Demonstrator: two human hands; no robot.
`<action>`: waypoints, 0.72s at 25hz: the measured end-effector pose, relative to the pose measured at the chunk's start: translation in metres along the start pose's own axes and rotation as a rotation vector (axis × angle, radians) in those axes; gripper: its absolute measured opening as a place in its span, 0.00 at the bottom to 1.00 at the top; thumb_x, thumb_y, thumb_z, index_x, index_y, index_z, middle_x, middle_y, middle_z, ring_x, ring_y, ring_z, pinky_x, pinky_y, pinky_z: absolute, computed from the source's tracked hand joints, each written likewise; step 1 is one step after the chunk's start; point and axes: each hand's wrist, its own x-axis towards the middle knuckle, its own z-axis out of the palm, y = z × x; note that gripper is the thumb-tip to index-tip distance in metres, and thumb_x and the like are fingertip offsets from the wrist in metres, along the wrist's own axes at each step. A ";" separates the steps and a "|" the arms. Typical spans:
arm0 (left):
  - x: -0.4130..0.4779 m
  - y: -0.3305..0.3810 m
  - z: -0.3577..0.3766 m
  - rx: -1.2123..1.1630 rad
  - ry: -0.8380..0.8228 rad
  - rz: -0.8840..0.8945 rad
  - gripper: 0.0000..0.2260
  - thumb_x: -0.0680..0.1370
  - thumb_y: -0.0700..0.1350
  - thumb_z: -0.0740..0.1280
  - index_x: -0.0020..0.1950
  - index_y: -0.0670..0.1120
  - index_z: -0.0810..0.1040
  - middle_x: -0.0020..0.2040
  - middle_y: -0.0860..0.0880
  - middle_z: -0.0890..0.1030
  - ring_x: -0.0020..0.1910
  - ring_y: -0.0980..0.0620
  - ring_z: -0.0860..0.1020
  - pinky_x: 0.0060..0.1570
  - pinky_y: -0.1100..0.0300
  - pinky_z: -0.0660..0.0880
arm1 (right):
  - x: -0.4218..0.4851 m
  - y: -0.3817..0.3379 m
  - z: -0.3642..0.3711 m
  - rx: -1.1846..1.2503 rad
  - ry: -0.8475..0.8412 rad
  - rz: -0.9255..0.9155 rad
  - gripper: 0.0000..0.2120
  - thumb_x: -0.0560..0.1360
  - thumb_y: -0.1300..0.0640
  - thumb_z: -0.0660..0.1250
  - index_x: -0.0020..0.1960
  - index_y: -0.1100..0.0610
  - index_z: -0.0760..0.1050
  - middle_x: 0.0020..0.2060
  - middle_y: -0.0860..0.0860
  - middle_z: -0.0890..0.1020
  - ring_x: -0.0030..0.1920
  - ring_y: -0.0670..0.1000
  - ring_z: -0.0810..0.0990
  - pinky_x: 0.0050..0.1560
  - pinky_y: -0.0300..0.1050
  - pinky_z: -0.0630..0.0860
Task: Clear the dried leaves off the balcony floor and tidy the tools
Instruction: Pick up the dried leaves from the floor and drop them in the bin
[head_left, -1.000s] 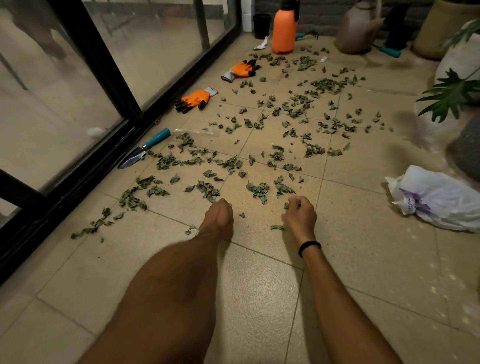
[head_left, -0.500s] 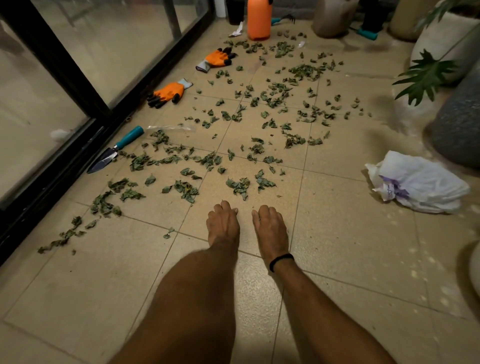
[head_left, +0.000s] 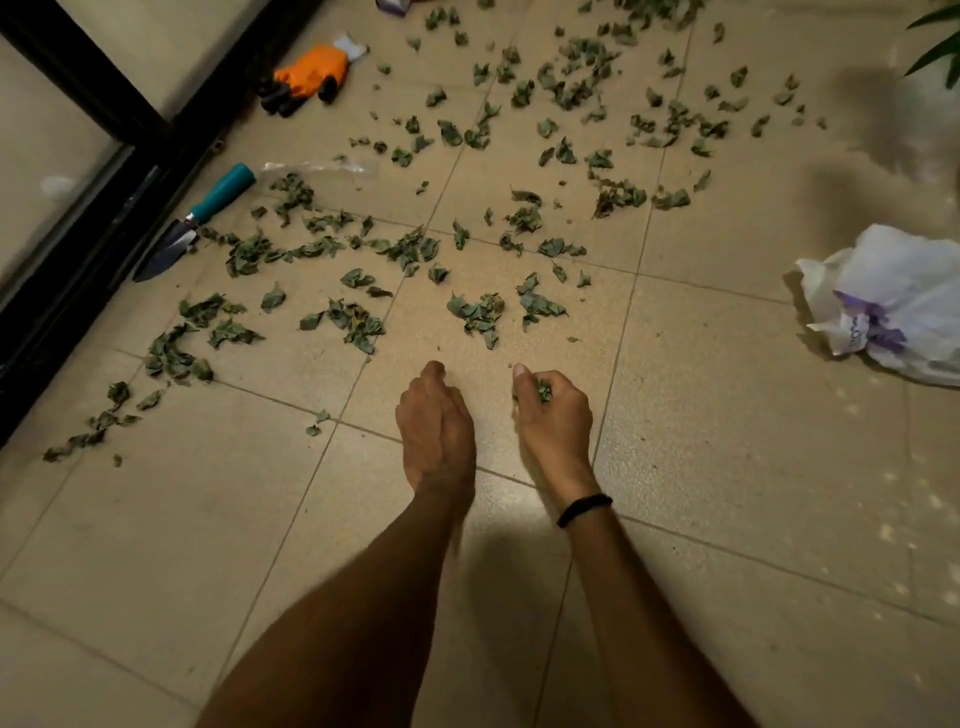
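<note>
You have one view, worn on your head. It looks forward and steeply down at the tiled floor (head_left: 727, 467). Your forearms enter from the near edge, with the left hand (head_left: 436, 421) and right hand (head_left: 556, 415) close, just below mid-frame. Dried leaves (head_left: 478, 312) spread toward the far edge — black door frame (head_left: 104, 244) at left, white bag (head_left: 893, 306) at right.

— Any writing you can make out down there?

— One candidate only. The white plastic bag (head_left: 904, 291) at three o'clock carries a purple print (head_left: 866, 328) with a few small dark letters beside it, but they are too blurred to read.

— And the tools?

— The trowel (head_left: 221, 191) at ten o'clock and the orange glove (head_left: 311, 70) at eleven o'clock show no lettering. No word, number or brand is legible.
</note>
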 end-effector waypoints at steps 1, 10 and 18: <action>-0.001 0.005 -0.003 -0.021 0.014 -0.032 0.11 0.84 0.45 0.56 0.65 0.48 0.71 0.52 0.49 0.76 0.50 0.51 0.73 0.49 0.55 0.74 | -0.010 0.001 0.001 0.034 -0.029 -0.008 0.16 0.79 0.41 0.64 0.46 0.54 0.79 0.36 0.48 0.83 0.37 0.49 0.82 0.40 0.49 0.80; -0.008 -0.002 -0.017 -0.254 -0.004 -0.021 0.10 0.83 0.45 0.52 0.61 0.49 0.69 0.53 0.47 0.74 0.51 0.48 0.71 0.52 0.46 0.74 | -0.035 -0.050 0.030 0.128 -0.057 -0.048 0.14 0.78 0.44 0.68 0.41 0.54 0.78 0.32 0.48 0.80 0.32 0.45 0.77 0.36 0.44 0.75; -0.011 -0.170 -0.190 -0.502 0.333 -0.342 0.11 0.82 0.40 0.57 0.61 0.42 0.75 0.53 0.41 0.81 0.53 0.41 0.78 0.51 0.52 0.71 | -0.159 -0.099 0.108 0.347 -0.307 0.005 0.15 0.79 0.51 0.68 0.36 0.54 0.70 0.27 0.49 0.69 0.26 0.48 0.65 0.27 0.41 0.62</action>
